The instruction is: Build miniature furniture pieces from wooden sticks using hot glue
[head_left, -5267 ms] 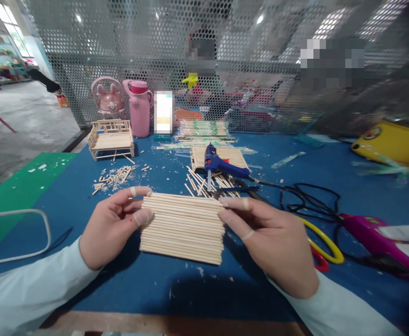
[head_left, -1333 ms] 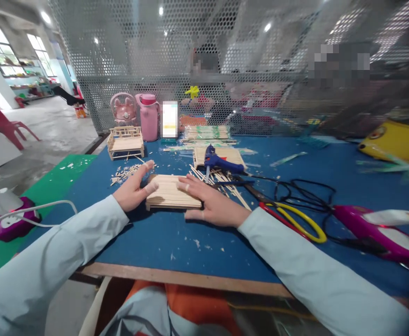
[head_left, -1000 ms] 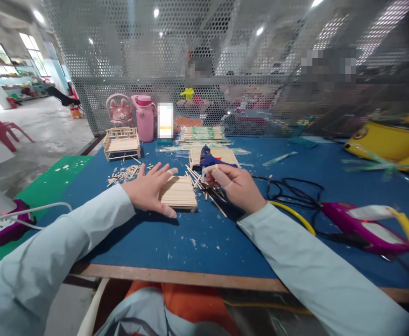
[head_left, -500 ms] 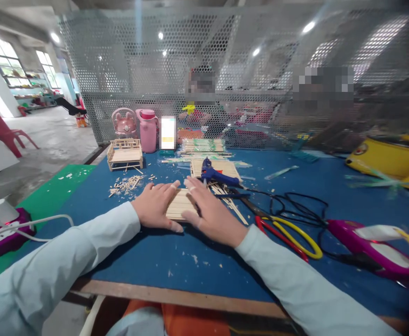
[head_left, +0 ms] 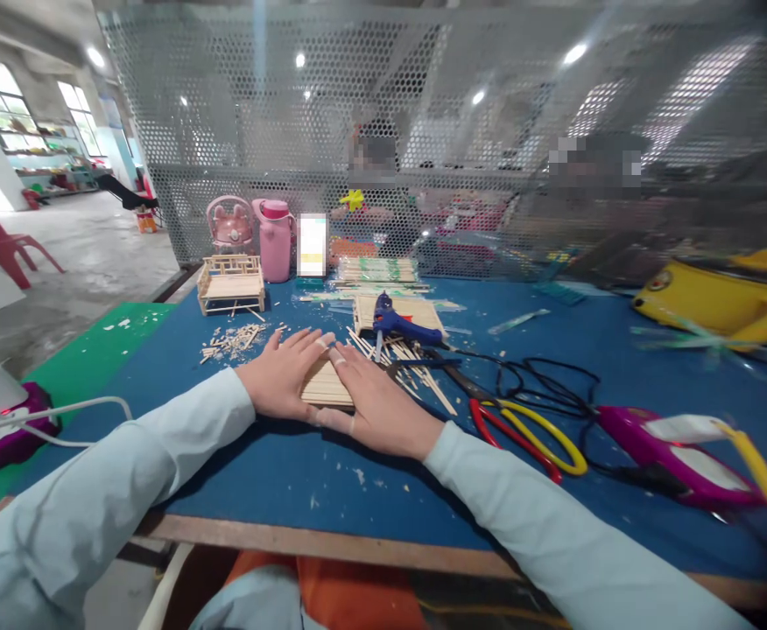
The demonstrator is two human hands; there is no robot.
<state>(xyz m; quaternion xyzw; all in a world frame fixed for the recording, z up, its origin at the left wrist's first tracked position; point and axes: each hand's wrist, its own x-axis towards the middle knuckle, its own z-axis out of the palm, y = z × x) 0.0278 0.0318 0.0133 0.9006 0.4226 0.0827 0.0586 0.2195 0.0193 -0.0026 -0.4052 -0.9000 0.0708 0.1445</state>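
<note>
A small panel of pale wooden sticks laid side by side lies on the blue table in front of me. My left hand rests flat over its left part, fingers stretched out. Across the right part lies my right hand, also flat with fingers extended. Both thumbs meet at the near edge, and the fingertips come together at the far edge. Much of the panel is hidden under the palms. Just beyond my right hand, a blue glue gun lies on a larger stick panel, with loose sticks beside it.
Red-and-yellow-handled scissors and a purple power strip with black cable lie to the right. Stick offcuts, a miniature wooden bench and a pink bottle are at left. A perforated metal screen stands behind, with people beyond.
My right hand has slid left and closer to my left hand, so the thumbs now meet. The whole view has shifted slightly; the panel stays under both hands.
</note>
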